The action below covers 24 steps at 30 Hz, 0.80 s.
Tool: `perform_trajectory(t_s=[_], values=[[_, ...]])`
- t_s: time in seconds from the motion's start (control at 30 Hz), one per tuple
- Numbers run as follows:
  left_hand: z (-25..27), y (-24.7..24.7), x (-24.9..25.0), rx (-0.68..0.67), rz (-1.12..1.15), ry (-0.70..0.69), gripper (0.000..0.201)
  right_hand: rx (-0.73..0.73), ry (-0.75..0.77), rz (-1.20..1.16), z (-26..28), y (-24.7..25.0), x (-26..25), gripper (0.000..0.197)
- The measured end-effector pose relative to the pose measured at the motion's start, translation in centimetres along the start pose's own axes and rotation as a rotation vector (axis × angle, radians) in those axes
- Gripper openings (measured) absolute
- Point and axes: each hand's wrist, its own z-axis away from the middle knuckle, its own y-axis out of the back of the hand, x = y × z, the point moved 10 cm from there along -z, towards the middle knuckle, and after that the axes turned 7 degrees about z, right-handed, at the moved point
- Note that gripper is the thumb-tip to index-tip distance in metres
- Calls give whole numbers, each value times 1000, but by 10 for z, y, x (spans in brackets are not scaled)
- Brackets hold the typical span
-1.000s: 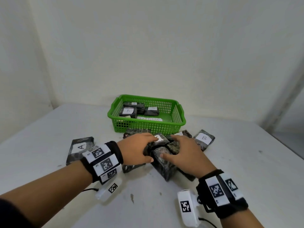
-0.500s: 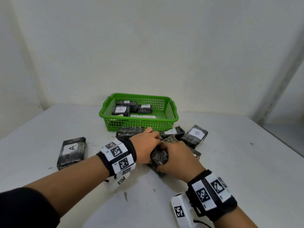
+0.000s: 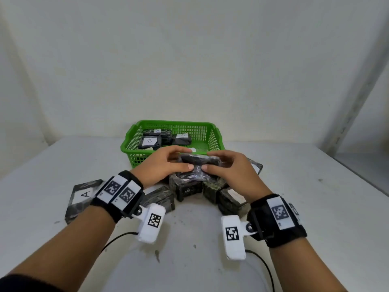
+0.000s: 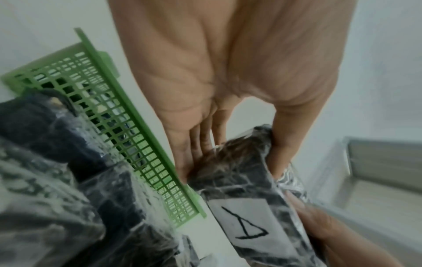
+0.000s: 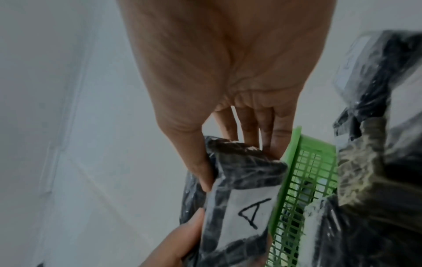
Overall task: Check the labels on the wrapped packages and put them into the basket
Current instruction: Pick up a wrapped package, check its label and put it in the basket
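Both hands hold one dark plastic-wrapped package (image 3: 196, 166) in the air, just in front of the green basket (image 3: 214, 137). My left hand (image 3: 168, 165) grips its left end and my right hand (image 3: 228, 167) grips its right end. Its white label reads "A" (image 4: 247, 229) and faces down toward my wrists, as the right wrist view shows on the same package (image 5: 248, 207). Thumbs pinch the near side; fingers curl over the far side. Three labelled packages (image 3: 150, 142) lie inside the basket.
Several more wrapped packages (image 3: 189, 189) lie in a heap on the white table (image 3: 315, 207) below my hands. Another package labelled "A" (image 3: 83, 197) lies apart at the left. Walls stand close behind the basket and a window ledge (image 3: 366, 165) at the right.
Both hands lifted a package out of the heap and raised it toward the basket's front rim. The head view tilted, showing more of my forearms.
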Motion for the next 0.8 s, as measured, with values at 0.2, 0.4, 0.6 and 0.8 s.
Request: perform_trajectory(t_s=[0.2,0.4,0.6,0.8], values=[[-5,20,-9,205,190,-51,39,15,-35,-135,-25,-17,-2,56],[-5,21,-22,232,325,-37,26,3,-27,-187,-38,-26,-1,44],[-4,27,-33,270,390,-3,24,-92,-54,-299,-37,-39,6,41],[-3,29,-31,303,364,-15,23,-102,-29,-255,-39,-41,4,41]])
